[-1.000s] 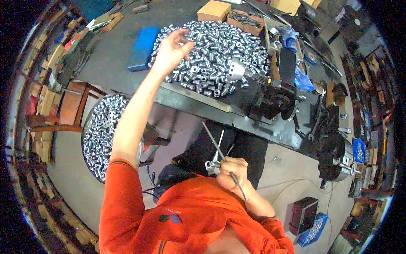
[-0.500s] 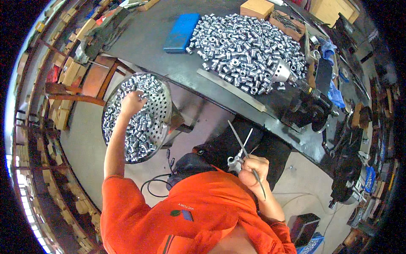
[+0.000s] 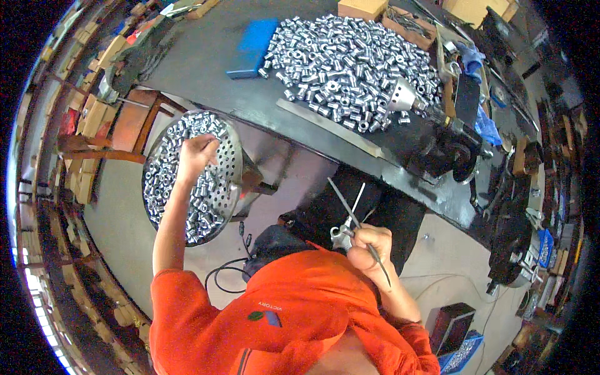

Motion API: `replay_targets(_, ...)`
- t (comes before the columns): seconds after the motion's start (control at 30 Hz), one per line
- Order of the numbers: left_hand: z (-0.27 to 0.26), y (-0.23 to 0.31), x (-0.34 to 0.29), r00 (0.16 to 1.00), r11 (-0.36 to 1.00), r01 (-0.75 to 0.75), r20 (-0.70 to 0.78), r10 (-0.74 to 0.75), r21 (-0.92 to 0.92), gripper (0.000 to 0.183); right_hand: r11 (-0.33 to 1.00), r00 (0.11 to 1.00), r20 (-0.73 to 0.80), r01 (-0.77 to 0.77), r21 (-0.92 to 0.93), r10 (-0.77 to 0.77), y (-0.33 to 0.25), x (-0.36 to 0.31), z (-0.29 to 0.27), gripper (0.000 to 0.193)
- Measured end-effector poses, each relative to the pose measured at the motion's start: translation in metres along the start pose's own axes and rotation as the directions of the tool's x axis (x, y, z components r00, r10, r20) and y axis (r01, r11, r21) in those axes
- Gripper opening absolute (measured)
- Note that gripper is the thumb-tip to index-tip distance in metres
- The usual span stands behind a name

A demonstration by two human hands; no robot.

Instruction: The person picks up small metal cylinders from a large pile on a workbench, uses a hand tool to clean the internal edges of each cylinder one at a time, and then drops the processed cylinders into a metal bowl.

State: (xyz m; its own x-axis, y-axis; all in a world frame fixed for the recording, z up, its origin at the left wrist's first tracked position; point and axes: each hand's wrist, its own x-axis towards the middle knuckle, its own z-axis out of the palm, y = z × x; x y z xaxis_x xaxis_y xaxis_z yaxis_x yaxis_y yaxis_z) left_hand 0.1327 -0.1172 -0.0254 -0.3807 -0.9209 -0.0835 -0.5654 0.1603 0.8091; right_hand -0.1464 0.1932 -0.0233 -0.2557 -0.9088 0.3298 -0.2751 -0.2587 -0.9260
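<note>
right now my left hand (image 3: 195, 155) is stretched out over the round perforated metal tray (image 3: 232, 164) on my left side, fingers curled down among the small shiny metal sleeves (image 3: 164, 181) that lie across it; i cannot tell whether the fingers have closed on one of them or just rest on the heap. the tray sits on a stand beside the dark workbench (image 3: 206, 59), lower than its top. my right hand (image 3: 369, 245) is close to my body, clenched around a thin metal rod (image 3: 356, 224) that runs up and to the left out of the fist and pokes down past my wrist as well; a small metal piece (image 3: 339, 235) sits just left of the knuckles, touching the fist. up on the workbench a big heap of the same silvery parts (image 3: 350, 59) is spread out, with a blue flat block (image 3: 253, 47) at its left edge and a cardboard box (image 3: 361, 7) behind it. a metal cone (image 3: 402, 98) on a dark machine (image 3: 451, 140) stands at the heap's right side
</note>
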Motion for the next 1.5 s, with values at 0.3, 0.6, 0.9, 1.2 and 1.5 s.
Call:
replay_targets(0.3,0.114,0.1,-0.08,0.65,0.451,0.588,0.724,0.23,-0.671,0.03,0.999,0.988,0.157,-0.003,-0.041,0.01,-0.008,0.022,-0.003,0.024)
replay_targets(0.6,0.132,0.109,-0.084,0.705,0.762,0.374,0.696,0.137,-0.529,0.028,0.986,0.989,0.121,-0.071,-0.151,0.09,-0.002,0.027,-0.007,0.019)
replay_targets(0.9,0.133,0.123,-0.088,0.714,0.909,-0.202,0.581,0.391,-0.364,0.019,0.984,0.98,0.126,-0.137,-0.118,0.151,0.01,0.023,0.001,0.022)
replay_targets(1.2,0.123,0.124,-0.064,0.794,0.817,-0.564,0.351,0.496,0.122,0.018,0.998,0.994,0.086,-0.068,0.008,0.067,-0.008,0.002,-0.025,0.032)
replay_targets(1.5,0.132,0.106,-0.058,0.711,0.7,-0.693,0.322,0.625,0.171,0.024,0.989,0.979,0.192,0.039,0.145,-0.067,-0.024,0.002,-0.015,0.034)
